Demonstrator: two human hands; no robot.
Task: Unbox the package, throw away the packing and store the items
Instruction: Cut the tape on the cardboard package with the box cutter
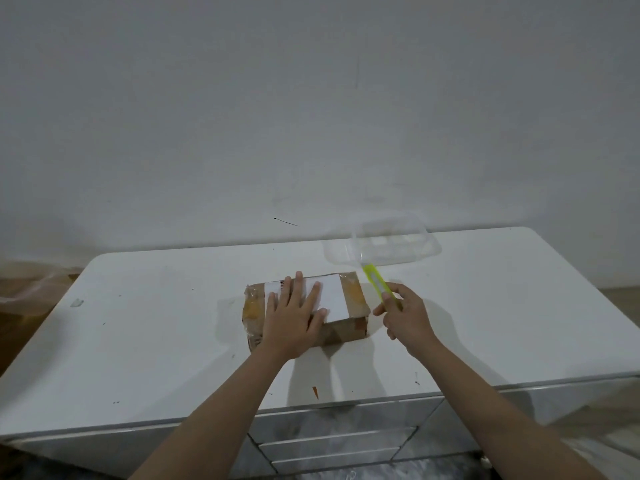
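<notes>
The taped box lies mid-worktop. The left hand presses flat on it, fingers straight, to steady it. The right hand grips a green cutter, positioned for slitting tape.

Single head-worn wide-angle view, facing forward and down over a white cabinet top from its near edge. Both forearms enter from the bottom of the frame. Blank wall fills the upper half. Work area sits at close range, lower centre.
</notes>
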